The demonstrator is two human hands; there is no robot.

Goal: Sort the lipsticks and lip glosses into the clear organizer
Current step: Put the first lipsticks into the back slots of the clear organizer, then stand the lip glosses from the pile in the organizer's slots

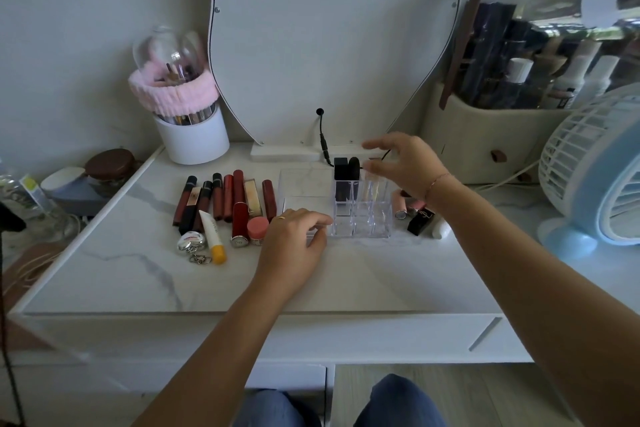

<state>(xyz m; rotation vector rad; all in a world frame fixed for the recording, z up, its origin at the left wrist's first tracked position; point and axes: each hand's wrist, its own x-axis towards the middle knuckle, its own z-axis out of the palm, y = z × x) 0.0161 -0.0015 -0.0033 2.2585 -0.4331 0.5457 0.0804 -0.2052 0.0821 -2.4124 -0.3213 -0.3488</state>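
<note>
The clear organizer (pixel 360 218) stands mid-table, with two black lipsticks (pixel 346 168) upright in its back-left slots. My left hand (pixel 298 243) rests on the organizer's low left section, fingers curled against its front edge. My right hand (pixel 405 163) hovers over the back right slots, fingers spread and empty. A row of dark red lip glosses (pixel 225 199) lies to the left, with a red lipstick (pixel 240 224), a pink jar (pixel 257 229) and a white tube with a yellow cap (pixel 213 236). Pink lipsticks (pixel 401 204) and a black lipstick (pixel 420 220) lie right of the organizer.
A white brush holder with a pink headband (pixel 192 128) stands back left. A mirror (pixel 332 38) leans on the wall with a black cable (pixel 323 139) below. A beige cosmetics case (pixel 485 139) and a blue fan (pixel 595 177) occupy the right. A keyring charm (pixel 190 243) lies front left.
</note>
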